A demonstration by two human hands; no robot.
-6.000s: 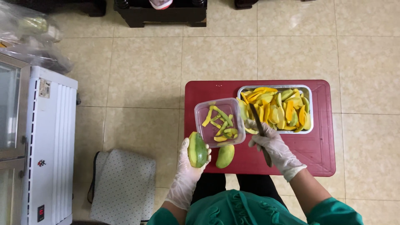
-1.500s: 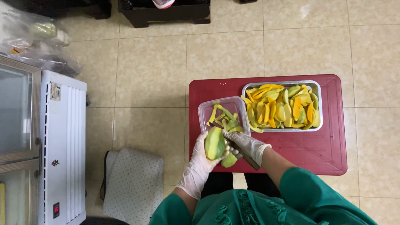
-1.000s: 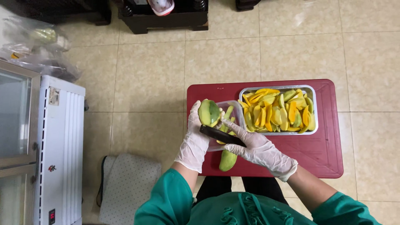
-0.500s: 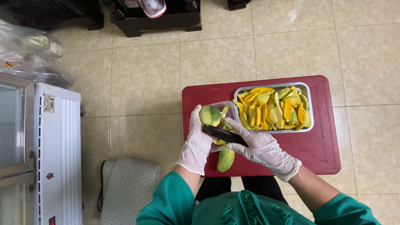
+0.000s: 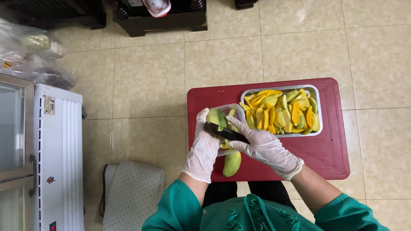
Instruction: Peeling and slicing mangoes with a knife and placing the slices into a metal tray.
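Observation:
My left hand [image 5: 203, 147], in a white glove, holds a green mango [image 5: 215, 116] upright over a clear plastic tub [image 5: 234, 110] of green peel strips. My right hand [image 5: 263, 146], gloved too, grips a dark knife [image 5: 223, 132] whose blade lies across the mango's lower side. A second green mango [image 5: 231, 164] lies on the red table [image 5: 325, 149] just below my hands. To the right, a metal tray [image 5: 317, 92] is filled with yellow and orange mango slices.
The red table stands on beige floor tiles. A white appliance [image 5: 55, 158] is at the left, with plastic bags [image 5: 30, 51] behind it. A dotted mat [image 5: 132, 196] lies at the lower left. Dark furniture [image 5: 167, 19] stands at the top.
Six seconds ago my hands were apart, the knife near the tray. They came together, the mango rose over the tub, and the knife now sits slightly higher against it.

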